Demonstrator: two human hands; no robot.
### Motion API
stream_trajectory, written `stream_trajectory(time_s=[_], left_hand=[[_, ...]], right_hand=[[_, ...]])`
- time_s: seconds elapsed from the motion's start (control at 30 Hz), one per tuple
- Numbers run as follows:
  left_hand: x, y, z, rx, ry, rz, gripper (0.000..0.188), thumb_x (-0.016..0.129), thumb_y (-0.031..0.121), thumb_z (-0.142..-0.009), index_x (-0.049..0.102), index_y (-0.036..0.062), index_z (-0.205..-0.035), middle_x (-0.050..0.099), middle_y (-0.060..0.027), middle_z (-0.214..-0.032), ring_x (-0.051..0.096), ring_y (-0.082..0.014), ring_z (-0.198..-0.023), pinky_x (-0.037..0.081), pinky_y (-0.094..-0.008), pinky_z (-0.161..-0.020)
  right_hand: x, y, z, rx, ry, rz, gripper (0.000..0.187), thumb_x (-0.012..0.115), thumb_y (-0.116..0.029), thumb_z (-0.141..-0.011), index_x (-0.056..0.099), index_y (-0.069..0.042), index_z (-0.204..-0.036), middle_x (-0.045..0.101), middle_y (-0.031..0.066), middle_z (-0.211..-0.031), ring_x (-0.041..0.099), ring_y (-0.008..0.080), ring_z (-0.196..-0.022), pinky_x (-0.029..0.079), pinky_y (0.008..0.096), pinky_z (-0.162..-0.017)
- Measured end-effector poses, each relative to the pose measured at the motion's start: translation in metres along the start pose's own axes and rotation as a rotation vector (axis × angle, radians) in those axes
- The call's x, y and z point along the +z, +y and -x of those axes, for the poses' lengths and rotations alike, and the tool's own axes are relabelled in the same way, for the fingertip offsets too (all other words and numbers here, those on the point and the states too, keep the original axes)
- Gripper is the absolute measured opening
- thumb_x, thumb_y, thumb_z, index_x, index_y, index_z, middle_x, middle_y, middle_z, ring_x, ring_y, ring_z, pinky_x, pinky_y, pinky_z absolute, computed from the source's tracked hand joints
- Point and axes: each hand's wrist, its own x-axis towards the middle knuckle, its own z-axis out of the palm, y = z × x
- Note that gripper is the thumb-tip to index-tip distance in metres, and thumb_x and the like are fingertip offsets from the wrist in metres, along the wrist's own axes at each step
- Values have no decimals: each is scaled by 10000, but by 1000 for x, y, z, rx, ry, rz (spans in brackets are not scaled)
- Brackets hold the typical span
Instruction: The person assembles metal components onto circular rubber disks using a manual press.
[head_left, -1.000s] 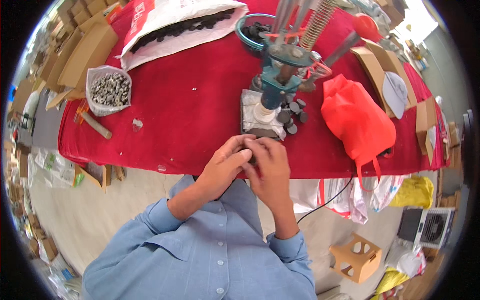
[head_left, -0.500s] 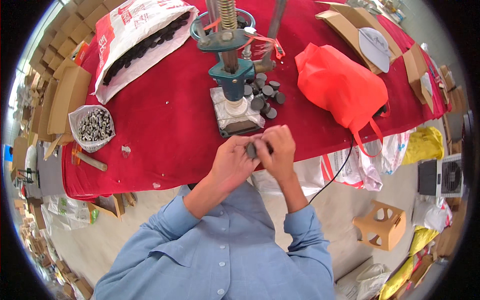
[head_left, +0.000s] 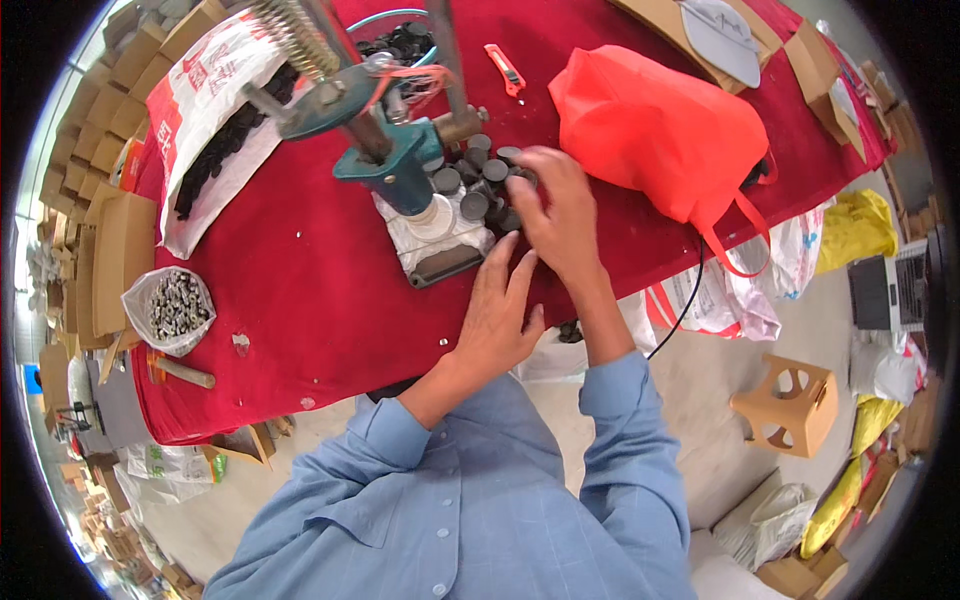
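A loose heap of dark grey round caps (head_left: pixel 474 206) lies on the red cloth, right beside the hand press (head_left: pixel 393 178). My right hand (head_left: pixel 562 215) reaches over the heap's right side, thumb and fingers apart around its edge; no cap is seen gripped. My left hand (head_left: pixel 492 322) lies at the heap's near end, fingers stretched out, its palm side partly hidden. The green press has a spring, a white round pressing head (head_left: pixel 431 220) and a base (head_left: pixel 445 264) covered in clear-white wrapping.
A bright red bag (head_left: pixel 655 135) lies to the right, an orange cutter (head_left: pixel 506 70) beyond the heap. At left are a sack of black parts (head_left: pixel 215 150), a bag of metal pieces (head_left: pixel 176 308) and a hammer (head_left: pixel 185 373). A tan stool (head_left: pixel 787 405) stands on the floor.
Both hands have come apart from the dark cap they held together near the table edge. They have moved to the heap, the right hand farther out. The view has shifted and turned.
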Motion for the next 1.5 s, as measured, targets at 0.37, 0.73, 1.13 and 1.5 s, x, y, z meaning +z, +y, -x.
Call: stream_trajectory(time_s=[0.37, 0.73, 1.13, 1.5], left_hand=[[2, 3, -6, -21, -40, -22, 611, 758, 15, -783, 517, -38, -1343, 436, -260, -1449, 443, -486, -1347, 406, -549, -1144], [2, 3, -3, -60, 1, 2, 604, 785, 5, -773, 549, -23, -1328, 481, -241, -1400, 485, -432, -1312, 425, -501, -1114], [3, 6, -1, -63, 61, -10, 635, 791, 17, -794, 499, -47, -1354, 463, -253, -1384, 478, -440, -1291, 414, -497, -1119], [8, 3, -2, -24, 152, -86, 1001, 859, 135, -816, 228, -83, -1562, 269, -353, -1571, 331, -535, -1464, 324, -541, -1211]], right_hand=[[77, 24, -52, -160, -373, -126, 194, 746, -129, -811, 719, -9, -961, 724, 172, -985, 697, 372, -979, 564, 464, -883], [75, 53, -71, -90, -397, -165, 452, 755, -450, -891, 763, -63, -1126, 746, 159, -1096, 704, 354, -1104, 557, 493, -951], [57, 70, -66, -282, -278, 139, 296, 718, -320, -888, 783, -72, -1036, 737, 165, -1192, 678, 335, -1171, 552, 465, -963], [0, 59, -25, -178, -678, 52, 314, 649, -362, -952, 811, -156, -1125, 689, 82, -1365, 622, 330, -1258, 487, 477, -1067]])
